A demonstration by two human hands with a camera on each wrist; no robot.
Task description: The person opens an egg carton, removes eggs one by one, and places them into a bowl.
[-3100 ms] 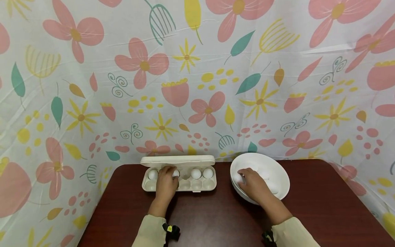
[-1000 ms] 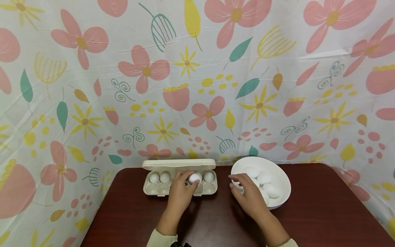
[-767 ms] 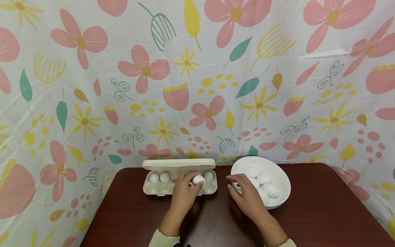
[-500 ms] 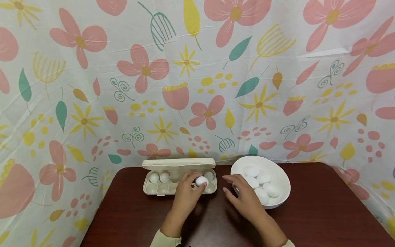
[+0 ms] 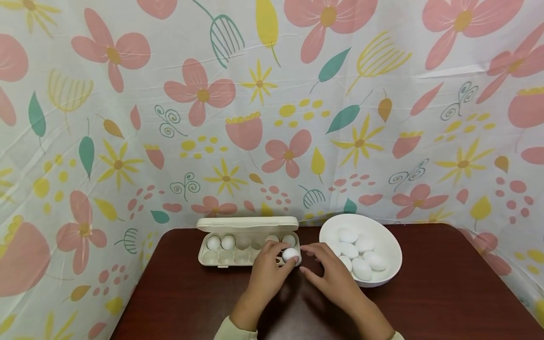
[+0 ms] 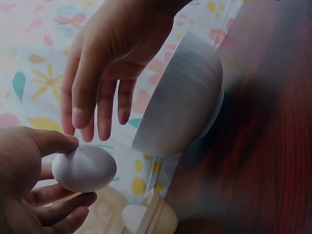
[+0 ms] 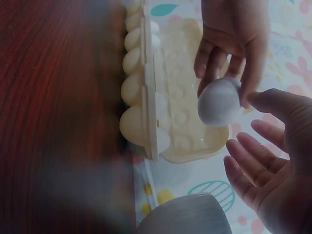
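Between thumb and fingers, my left hand [image 5: 268,269] pinches a white egg [image 5: 291,255] above the right end of the cream egg carton [image 5: 247,224]. My right hand [image 5: 333,274] holds nothing; its relaxed fingers reach towards the egg from the right, just short of it in the head view. In the right wrist view, the right thumb [image 7: 273,102] is very near the egg and the left fingers; contact is unclear. Several eggs [image 5: 228,242] sit in the carton's back row, one partly hidden by the left hand. A white bowl [image 5: 390,241] with several eggs [image 5: 362,269] stands beyond my right hand.
The carton's lid stands raised at the back, near the flowered cloth [image 5: 272,108] hanging behind the table. Carton and bowl are close together on the dark red-brown table [image 5: 187,297], near its far edge. Bare front-row cups [image 5: 225,258] show at the carton's left.
My left hand has left the carton's middle and moved right with an egg in its grip. My right hand has come out from over the bowl and moved left, close to that egg.
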